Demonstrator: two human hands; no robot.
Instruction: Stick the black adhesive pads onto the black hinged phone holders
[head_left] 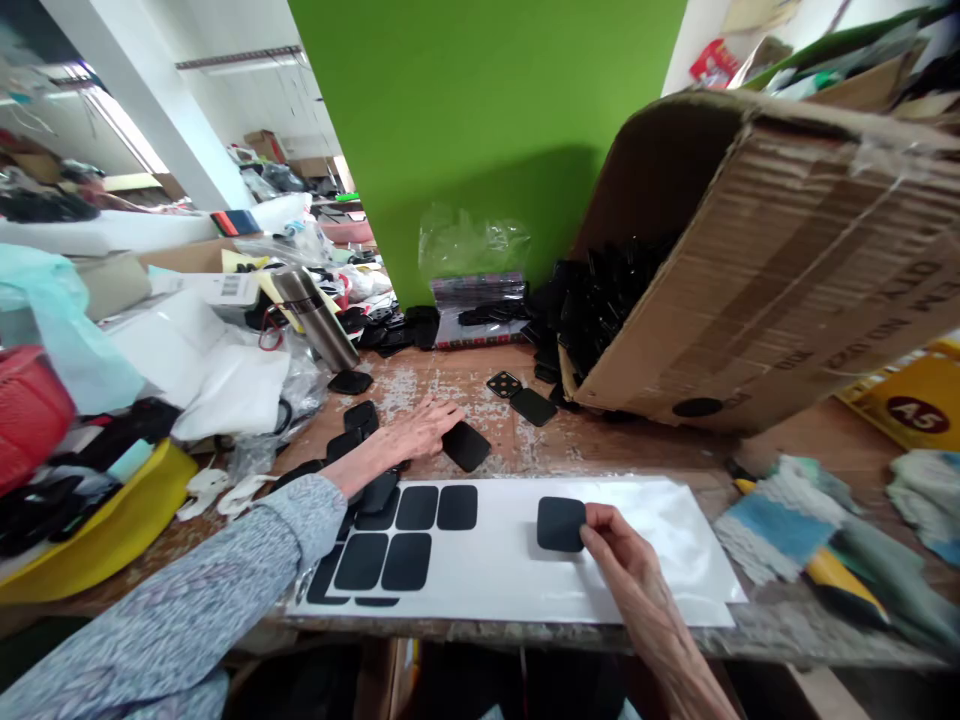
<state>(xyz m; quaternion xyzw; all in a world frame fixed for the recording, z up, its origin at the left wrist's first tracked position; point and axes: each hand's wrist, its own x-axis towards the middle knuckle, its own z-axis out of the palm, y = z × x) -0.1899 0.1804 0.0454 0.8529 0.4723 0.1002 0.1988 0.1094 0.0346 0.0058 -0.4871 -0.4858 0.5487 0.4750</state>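
On the desk [570, 450], as seen from the head camera, a black rounded pad [559, 524] is held by the right hand [626, 550], its edge pinched between thumb and fingers. The pad is thereby positioned over a glossy white sheet [510, 570], set apart from the others, though whether it touches the sheet cannot be told. Further black pads [405, 560] are laid side by side in close rows at the sheet's left end, apparently so that little of the sheet is left between them. The left hand [424, 430], emerging from a grey patterned sleeve [180, 590], is spread open and lies just beside a loose pad [466, 445]; contact cannot be made out. Other pads are scattered over the worn wood, and a heap of them [600, 300] is spilled from a tipped cardboard box [780, 290]. Behind stands a green panel [480, 120], while a steel flask [315, 318] lies among plastic bags [240, 375] and folded cloths [780, 520] are piled at the right.
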